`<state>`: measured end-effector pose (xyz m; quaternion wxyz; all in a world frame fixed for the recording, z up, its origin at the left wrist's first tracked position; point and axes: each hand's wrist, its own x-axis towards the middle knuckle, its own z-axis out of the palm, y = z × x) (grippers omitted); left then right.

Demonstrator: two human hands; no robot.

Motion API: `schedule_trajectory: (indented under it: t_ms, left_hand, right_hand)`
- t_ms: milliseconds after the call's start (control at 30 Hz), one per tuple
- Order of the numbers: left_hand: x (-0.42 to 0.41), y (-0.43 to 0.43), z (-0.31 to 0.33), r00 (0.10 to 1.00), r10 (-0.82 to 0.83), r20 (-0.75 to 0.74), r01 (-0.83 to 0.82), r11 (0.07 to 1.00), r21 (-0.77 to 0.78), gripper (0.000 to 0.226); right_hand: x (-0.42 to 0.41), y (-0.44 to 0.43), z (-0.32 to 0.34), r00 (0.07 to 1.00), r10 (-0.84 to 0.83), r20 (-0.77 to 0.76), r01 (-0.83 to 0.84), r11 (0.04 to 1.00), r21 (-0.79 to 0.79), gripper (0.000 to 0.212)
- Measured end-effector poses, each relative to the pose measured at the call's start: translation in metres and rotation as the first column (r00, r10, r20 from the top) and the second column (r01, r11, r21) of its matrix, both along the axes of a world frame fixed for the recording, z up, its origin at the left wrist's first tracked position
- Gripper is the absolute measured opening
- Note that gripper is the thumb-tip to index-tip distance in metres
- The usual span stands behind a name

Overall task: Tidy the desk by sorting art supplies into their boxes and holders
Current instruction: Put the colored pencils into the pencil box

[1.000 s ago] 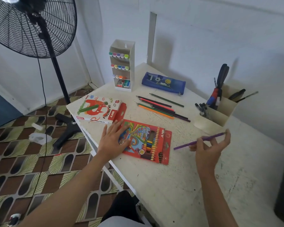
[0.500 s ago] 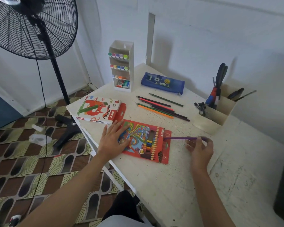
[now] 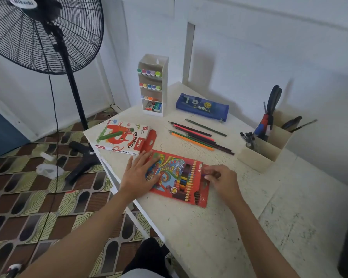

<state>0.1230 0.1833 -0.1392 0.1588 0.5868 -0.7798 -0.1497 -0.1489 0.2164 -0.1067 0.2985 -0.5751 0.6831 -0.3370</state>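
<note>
Purple pencil (image 3: 204,174) was out in the air a second ago, then tip-first at the box mouth; now nearly all of it is inside the coloured pencil box (image 3: 175,173), only a short purple stub showing at the flap end; right hand (image 3: 222,182) has come down with it, fingertips curled together and pinching that stub, a bit blurred; left hand (image 3: 138,175) unchanged, flat on the box's left end, fingers straight and spread, pressing it to the desk (image 3: 209,233); box lies flat near the front edge, just beside the oil pastels box (image 3: 122,138); loose pencils (image 3: 199,136) lie behind it in a rough bundle; marker rack (image 3: 153,85), blue pencil case (image 3: 202,107) and beige pen holder (image 3: 266,147) further back.
</note>
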Motion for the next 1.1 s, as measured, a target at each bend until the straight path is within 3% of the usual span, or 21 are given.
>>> schedule_trajectory:
  t_ms: [133,400,567,900,1100]
  left_hand:
    - [0.000,-0.001,-0.002,1.000,0.006,-0.013,-0.007,1.000,-0.023,0.077]
    - [0.000,0.000,-0.003,1.000,0.008,-0.009,-0.008,1.000,-0.021,0.076]
    - [0.001,0.000,-0.003,1.000,0.015,-0.004,-0.015,1.000,-0.010,0.077]
    - [0.001,0.001,-0.002,1.000,0.009,0.024,-0.009,1.000,-0.017,0.086]
    - [-0.001,0.000,-0.001,1.000,0.004,0.008,-0.004,1.000,-0.015,0.076]
  right_hand:
    - [0.005,-0.003,0.000,1.000,0.014,0.025,-0.015,1.000,0.014,0.029]
    - [0.009,-0.003,-0.004,0.997,0.068,-0.026,-0.068,0.997,0.023,0.023]
    - [-0.002,-0.019,0.009,0.973,0.232,0.020,-0.232,0.960,0.156,0.018]
    - [-0.017,-0.103,0.016,0.992,-0.072,-0.108,0.066,0.996,-0.056,0.035]
    - [-0.013,-0.123,0.000,0.926,-0.046,-0.376,0.025,0.998,-0.060,0.058]
